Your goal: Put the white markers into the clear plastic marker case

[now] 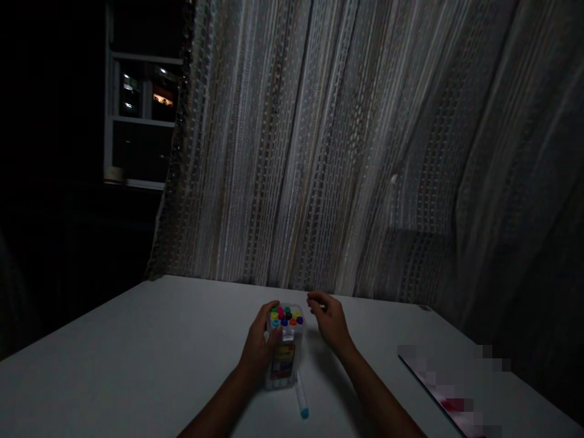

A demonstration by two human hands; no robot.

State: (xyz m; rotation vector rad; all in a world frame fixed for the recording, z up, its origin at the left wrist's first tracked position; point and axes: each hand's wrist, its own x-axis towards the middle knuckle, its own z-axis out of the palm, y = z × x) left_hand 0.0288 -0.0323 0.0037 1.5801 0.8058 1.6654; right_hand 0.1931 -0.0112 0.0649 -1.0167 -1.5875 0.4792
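A clear plastic case of markers (294, 359) stands upright on the white table, with coloured marker ends in green, pink, yellow, orange, blue and purple (286, 317) showing at its top. My left hand (261, 344) is wrapped round the case's left side, thumb across the front near the upper edge. To the right of the case's top, my right hand (329, 316) hovers with fingers bent and a gap between thumb and fingertips. Nothing shows in it. One loose white marker with a light blue end (302, 395) lies at the foot of the case.
The white table (182, 340) spreads around my arms. A flat dark-edged object (433, 389), partly blurred out, lies at the right. A small grey patch (425, 308) is by the far right corner. Striped curtains (310, 152) hang behind the table, and a window (143, 121) is at left.
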